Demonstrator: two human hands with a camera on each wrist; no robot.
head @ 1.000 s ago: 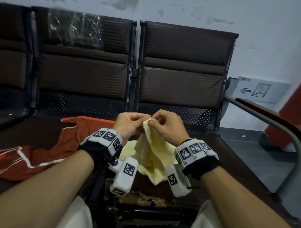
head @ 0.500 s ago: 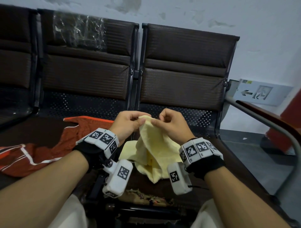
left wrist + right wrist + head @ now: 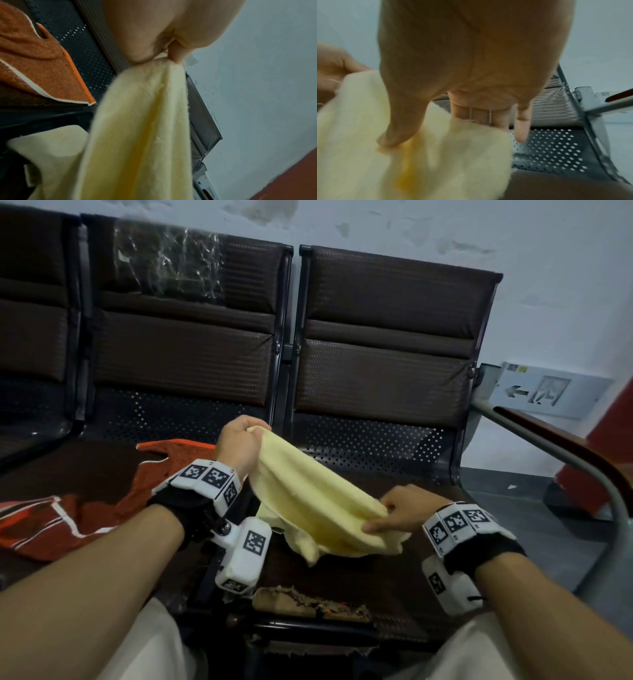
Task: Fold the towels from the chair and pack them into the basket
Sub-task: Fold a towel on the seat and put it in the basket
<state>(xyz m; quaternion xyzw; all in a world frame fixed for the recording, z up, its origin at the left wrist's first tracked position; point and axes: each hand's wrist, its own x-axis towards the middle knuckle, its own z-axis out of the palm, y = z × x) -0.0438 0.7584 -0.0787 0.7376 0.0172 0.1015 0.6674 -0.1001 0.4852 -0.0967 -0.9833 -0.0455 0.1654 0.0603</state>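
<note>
- Two hands, one yellow towel (image 3: 310, 501): the towel now stretches as a slanted band between them above the right chair seat (image 3: 404, 474); half a second ago both hands met at one bunched top corner.
- Left hand (image 3: 239, 445): far and high, thumb and curled fingers pinching one end of the towel; it sits close to where it was before.
- Right hand (image 3: 399, 513): moved near and to the right, apart from the left hand, fingers curled on the towel's lower end, thumb on top.
- Slack cloth hangs below the band, its lowest part near the seat's front edge; whether it touches cannot be told.
- Orange towel (image 3: 82, 508): white-edged, crumpled on the left chair seat (image 3: 102, 467), unchanged.
- Armrest (image 3: 565, 453) at the right of the chair row.
- Arrow sign (image 3: 544, 392) on the wall at far right.
</note>
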